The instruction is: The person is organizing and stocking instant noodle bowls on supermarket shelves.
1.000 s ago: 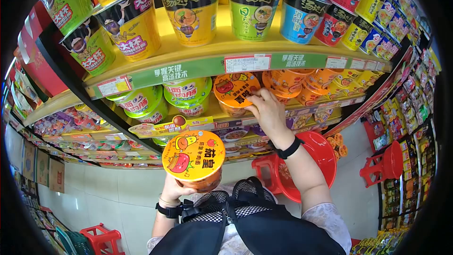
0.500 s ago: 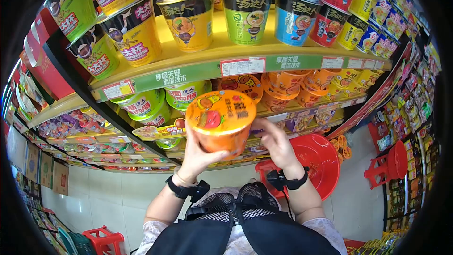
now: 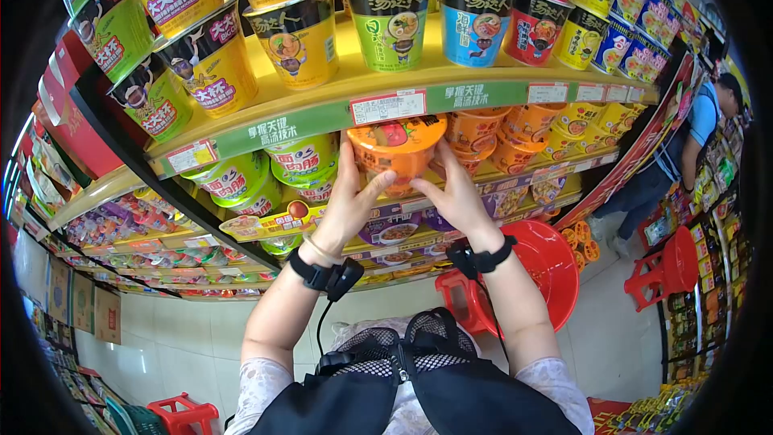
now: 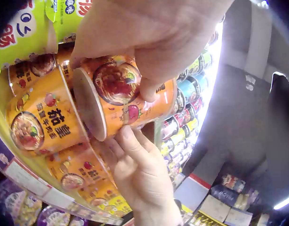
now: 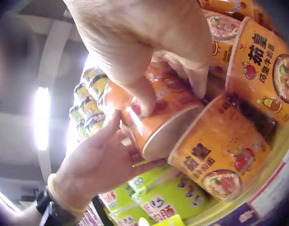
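Note:
Both hands hold an orange instant noodle cup (image 3: 394,153) at the front of a lower shelf, just under the green label strip. My left hand (image 3: 350,205) grips its left side, thumb across the front. On the other side, my right hand (image 3: 460,201) has its thumb on the front and fingers round the wall. In the left wrist view the cup's pale base rim (image 4: 90,103) shows close over another orange noodle cup (image 4: 45,117). The right wrist view also has an orange cup (image 5: 220,150) right beside that base.
Green noodle cups (image 3: 237,181) stand left of the hands, more orange cups (image 3: 519,149) to the right. Taller cups (image 3: 394,24) line the yellow shelf (image 3: 338,84) above. A red tub (image 3: 543,274) and a red stool (image 3: 463,298) are below right. Another person (image 3: 692,145) is at the right shelves.
The left hand has carried its noodle cup up and forward from near the body to the shelf. The right hand let go of a shelf cup and then took hold of the carried cup.

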The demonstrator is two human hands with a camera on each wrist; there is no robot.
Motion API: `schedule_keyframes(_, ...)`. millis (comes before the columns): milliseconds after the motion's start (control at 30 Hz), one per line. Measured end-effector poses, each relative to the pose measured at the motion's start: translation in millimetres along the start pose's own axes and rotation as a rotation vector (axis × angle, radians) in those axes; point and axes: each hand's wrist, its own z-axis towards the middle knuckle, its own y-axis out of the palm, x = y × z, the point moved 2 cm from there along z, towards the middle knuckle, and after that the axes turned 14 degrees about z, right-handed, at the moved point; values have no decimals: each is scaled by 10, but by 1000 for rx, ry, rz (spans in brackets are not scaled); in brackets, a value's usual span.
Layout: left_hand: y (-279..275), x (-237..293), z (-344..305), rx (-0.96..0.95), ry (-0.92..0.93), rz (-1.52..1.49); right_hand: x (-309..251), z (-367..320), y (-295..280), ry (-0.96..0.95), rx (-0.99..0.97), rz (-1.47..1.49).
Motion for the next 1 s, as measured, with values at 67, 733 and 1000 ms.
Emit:
schedule_keyframes(67, 38, -68, 20, 56, -99, -82, 62, 35, 19, -11, 53, -97)
schedule_keyframes(733, 166, -189, -33, 75, 4, 581, 135, -25, 71, 17, 168, -119)
schedule_keyframes(1000, 130, -228, -290, 84, 12, 593, 329, -873, -83, 92, 215, -103)
